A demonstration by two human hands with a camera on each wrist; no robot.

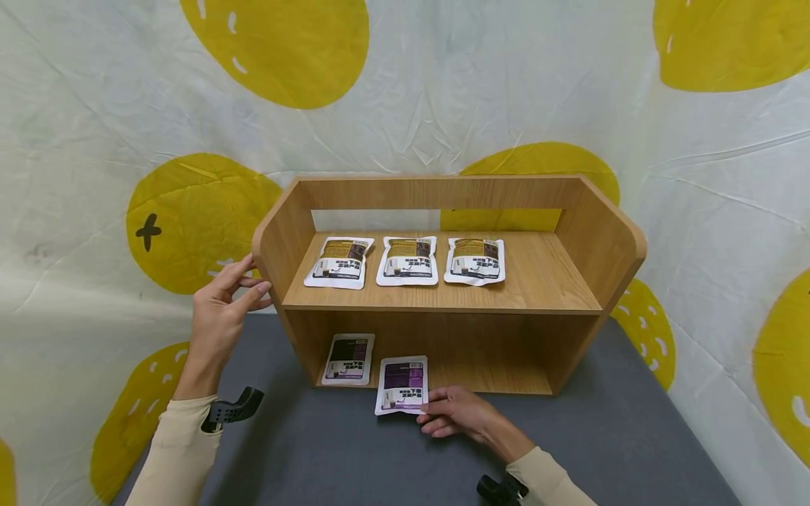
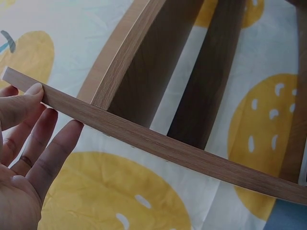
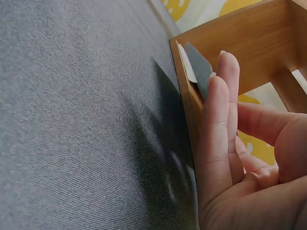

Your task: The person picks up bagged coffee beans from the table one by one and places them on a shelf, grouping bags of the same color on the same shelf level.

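Observation:
My right hand (image 1: 458,416) pinches a white-edged flat pouch with a purple and black label (image 1: 402,385) by its lower right corner, at the front of the lower shelf. In the right wrist view the pouch (image 3: 199,67) shows edge-on beyond the fingertips (image 3: 219,91). A similar pouch with a dark label (image 1: 349,359) lies to its left on the lower shelf. My left hand (image 1: 218,320) holds the left side panel of the two-tier wooden rack (image 1: 436,310). Its thumb and fingers pinch the panel's edge (image 2: 120,122) in the left wrist view.
Three white pouches with brown and gold labels, the left pouch (image 1: 340,263), middle pouch (image 1: 408,261) and right pouch (image 1: 474,261), lie in a row on the upper shelf. The rack stands on a grey cloth-covered table (image 1: 342,450). Behind hangs a white curtain with yellow shapes (image 1: 405,133).

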